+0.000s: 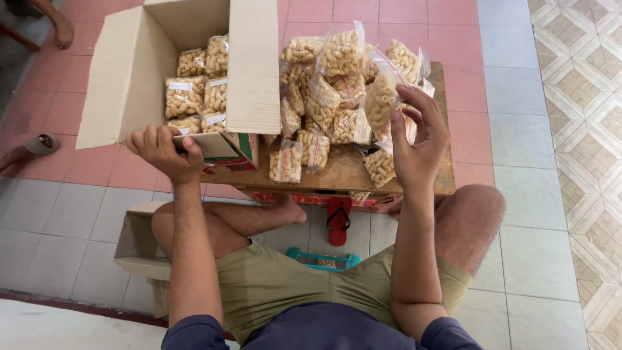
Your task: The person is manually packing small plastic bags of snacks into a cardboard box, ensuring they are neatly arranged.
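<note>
My left hand [165,150] grips the near edge of an open cardboard box [129,71] that holds several clear bags of pale curled snacks [194,91]. My right hand [418,139] is raised and holds one such clear snack bag [382,97] upright by its side. Beside it, a heap of the same snack bags [324,97] lies on a low wooden table [343,172] in front of my knees.
A red sandal [338,220] and a teal sandal [324,260] lie on the floor between my legs. A second cardboard box [139,246] sits under my left leg. Another person's feet show at top left [61,29] and left edge [26,152].
</note>
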